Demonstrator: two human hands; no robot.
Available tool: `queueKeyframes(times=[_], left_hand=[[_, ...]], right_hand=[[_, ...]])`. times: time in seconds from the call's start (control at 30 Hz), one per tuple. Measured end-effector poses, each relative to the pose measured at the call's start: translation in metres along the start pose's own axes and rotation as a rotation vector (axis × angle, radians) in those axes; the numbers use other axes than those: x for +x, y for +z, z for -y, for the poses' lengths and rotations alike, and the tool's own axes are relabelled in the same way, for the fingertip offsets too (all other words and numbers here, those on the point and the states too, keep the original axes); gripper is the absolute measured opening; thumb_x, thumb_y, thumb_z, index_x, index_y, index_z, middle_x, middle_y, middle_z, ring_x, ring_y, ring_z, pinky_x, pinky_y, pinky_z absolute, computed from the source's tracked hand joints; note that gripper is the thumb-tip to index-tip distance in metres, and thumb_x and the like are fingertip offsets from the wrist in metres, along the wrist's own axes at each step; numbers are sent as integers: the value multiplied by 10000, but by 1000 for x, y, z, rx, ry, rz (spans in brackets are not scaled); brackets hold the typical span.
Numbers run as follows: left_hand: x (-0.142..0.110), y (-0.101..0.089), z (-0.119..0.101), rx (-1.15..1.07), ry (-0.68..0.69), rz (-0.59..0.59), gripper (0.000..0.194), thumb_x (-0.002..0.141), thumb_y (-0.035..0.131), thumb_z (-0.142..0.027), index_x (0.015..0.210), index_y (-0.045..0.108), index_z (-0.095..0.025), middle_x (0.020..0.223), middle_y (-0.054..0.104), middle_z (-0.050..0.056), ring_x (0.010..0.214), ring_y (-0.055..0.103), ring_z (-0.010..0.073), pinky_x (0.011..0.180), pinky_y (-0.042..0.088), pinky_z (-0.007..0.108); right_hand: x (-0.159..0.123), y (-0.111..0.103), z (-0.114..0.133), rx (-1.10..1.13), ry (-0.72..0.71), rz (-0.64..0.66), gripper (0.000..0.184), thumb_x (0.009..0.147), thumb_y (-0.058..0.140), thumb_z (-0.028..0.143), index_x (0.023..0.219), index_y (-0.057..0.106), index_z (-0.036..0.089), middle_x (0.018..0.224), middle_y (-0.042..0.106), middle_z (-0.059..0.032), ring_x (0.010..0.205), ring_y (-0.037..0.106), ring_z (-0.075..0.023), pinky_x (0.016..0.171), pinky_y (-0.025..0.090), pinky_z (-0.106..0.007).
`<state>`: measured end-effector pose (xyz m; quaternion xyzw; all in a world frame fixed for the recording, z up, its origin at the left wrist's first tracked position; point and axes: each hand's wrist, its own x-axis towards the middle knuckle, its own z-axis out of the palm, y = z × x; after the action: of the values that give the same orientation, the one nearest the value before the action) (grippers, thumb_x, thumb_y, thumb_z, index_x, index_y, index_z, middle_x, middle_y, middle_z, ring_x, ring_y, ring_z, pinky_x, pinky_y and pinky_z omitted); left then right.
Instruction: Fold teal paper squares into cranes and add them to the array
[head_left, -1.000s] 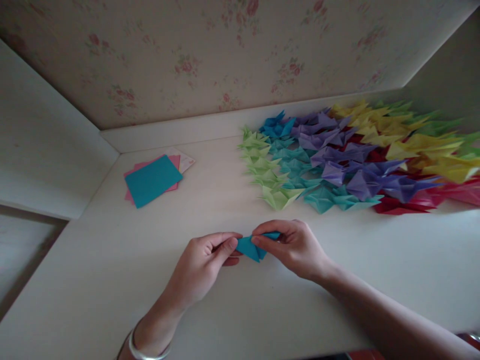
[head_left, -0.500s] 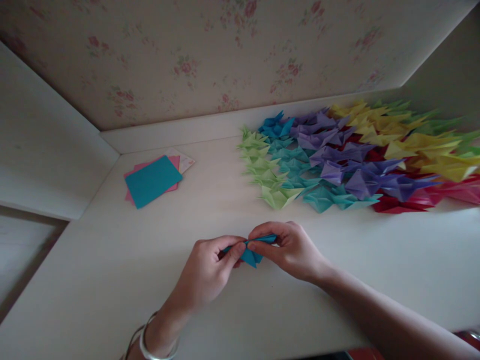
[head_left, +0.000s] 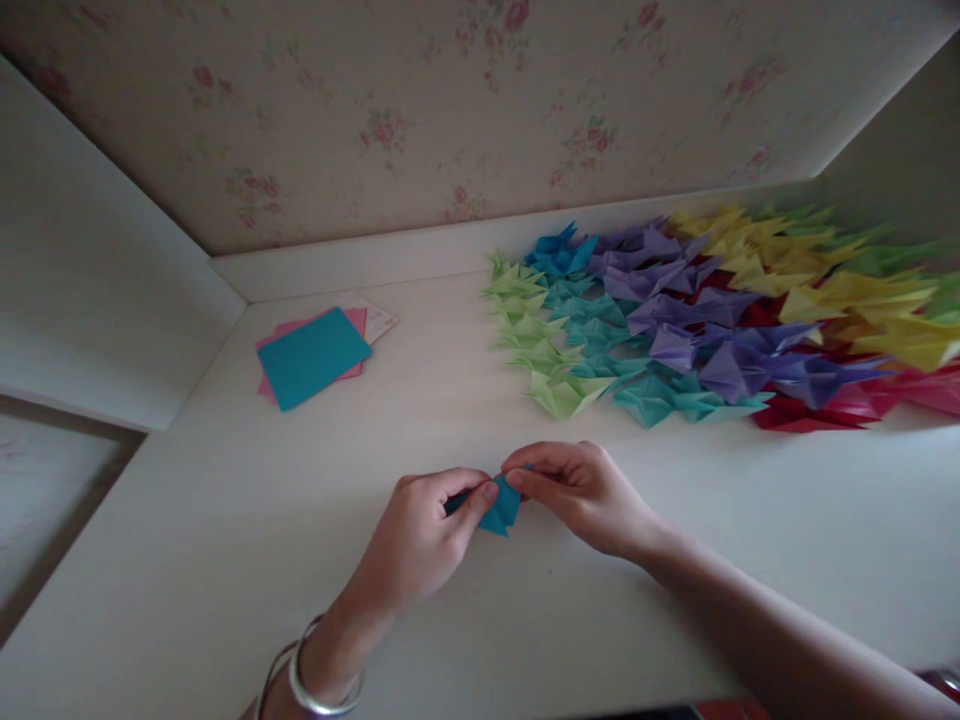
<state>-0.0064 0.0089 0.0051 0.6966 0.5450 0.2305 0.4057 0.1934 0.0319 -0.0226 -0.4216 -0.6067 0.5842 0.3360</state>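
Note:
Both hands meet over the white table, pinching a small folded blue origami paper crane (head_left: 501, 508). My left hand (head_left: 435, 525), with bangles at the wrist, is closed on its left side, thumb on top. My right hand (head_left: 574, 490) pinches its upper right part between thumb and fingertips. Pointed flaps of the paper hang toward me between the hands. Fingers cover much of the fold, so its full shape is hidden.
Rows of folded paper cranes (head_left: 679, 310) in green, teal, blue, purple, yellow and red fill the back right. A stack of blue and pink paper sheets (head_left: 315, 358) lies at the back left. Behind stands a wall with floral paper (head_left: 465, 120).
The long blue flap that stuck out under my right fingers is now mostly hidden, and my right fingertips pinch close beside my left thumb. The view has shifted slightly.

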Motion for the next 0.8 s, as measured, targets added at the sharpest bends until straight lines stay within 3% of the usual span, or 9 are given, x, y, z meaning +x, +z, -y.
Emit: queueKeyframes(times=[0.27,0.47,0.67,0.8], left_hand=[[0,0,1,-1,1,-19,267,933,554,-333,808,736,-183,685,696,6,633,615,154,591,446,213],[0,3,1,-32,-60,-40,258,920,569,-350,797,718,-178,638,658,-5,570,581,140,538,430,210],[0,5,1,-127,-110,34,171,862,652,-347,830,712,-190,647,681,-13,560,574,136,506,407,204],[2,7,2,-262,-133,79,136,853,663,-292,940,688,-190,749,735,7,638,646,152,557,460,209]], right_hand=[[-2,-1,4,42,79,-73,229,896,615,300,1030,760,186,875,769,-46,795,698,-197,734,529,-303],[-2,8,0,89,27,-207,239,845,690,355,1003,737,182,824,768,-58,750,701,-203,670,530,-295],[-3,11,-2,78,-2,-264,186,848,695,323,975,726,191,781,753,-42,717,691,-181,629,503,-262],[-2,10,-2,126,3,-249,161,847,696,312,952,719,192,805,749,-34,738,683,-168,652,501,-256]])
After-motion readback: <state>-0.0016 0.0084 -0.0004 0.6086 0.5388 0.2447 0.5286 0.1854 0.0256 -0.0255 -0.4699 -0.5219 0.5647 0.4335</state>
